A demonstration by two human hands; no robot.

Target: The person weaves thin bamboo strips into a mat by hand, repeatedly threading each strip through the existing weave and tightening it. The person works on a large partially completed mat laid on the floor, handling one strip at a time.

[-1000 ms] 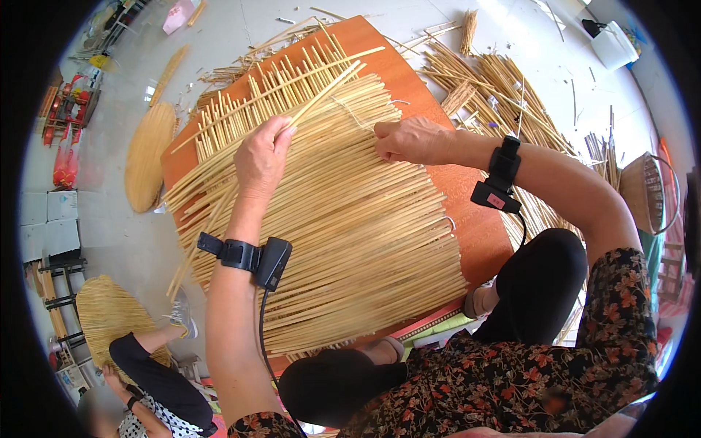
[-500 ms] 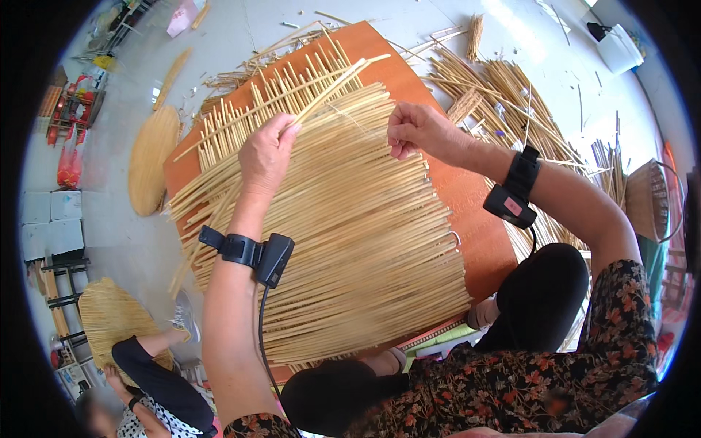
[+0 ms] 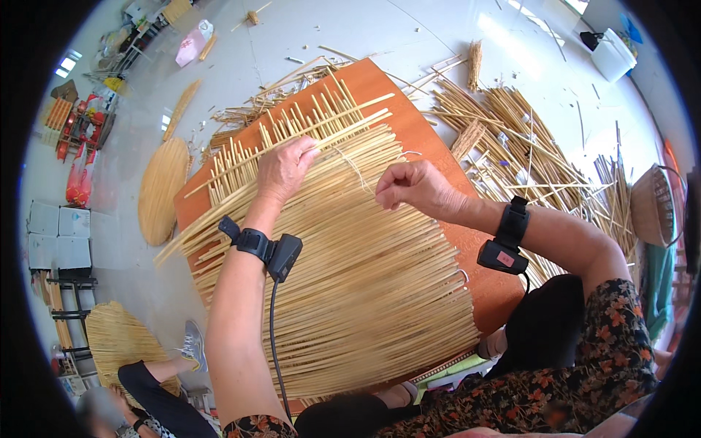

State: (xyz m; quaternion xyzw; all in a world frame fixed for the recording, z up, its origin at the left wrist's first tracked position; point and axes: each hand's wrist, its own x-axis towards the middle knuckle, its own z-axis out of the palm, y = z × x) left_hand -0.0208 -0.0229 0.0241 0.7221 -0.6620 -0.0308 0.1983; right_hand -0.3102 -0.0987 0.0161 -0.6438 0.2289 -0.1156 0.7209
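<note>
A wide straw mat (image 3: 358,292) lies across the orange-brown bench (image 3: 495,292), the left hand (image 3: 283,171) closed around stalks (image 3: 354,129) at its far edge. Just above the mat's upper right side, the right hand (image 3: 422,188) has its fingers drawn together and seems to pinch a thin white string (image 3: 355,169), though the strand's end is too fine to be sure. Beyond the bench, more stalks are heaped on the pale floor (image 3: 387,31), with a handled basket (image 3: 652,208) at far right and, leftward, an oval straw piece (image 3: 162,191) and a co-worker (image 3: 164,398).
</note>
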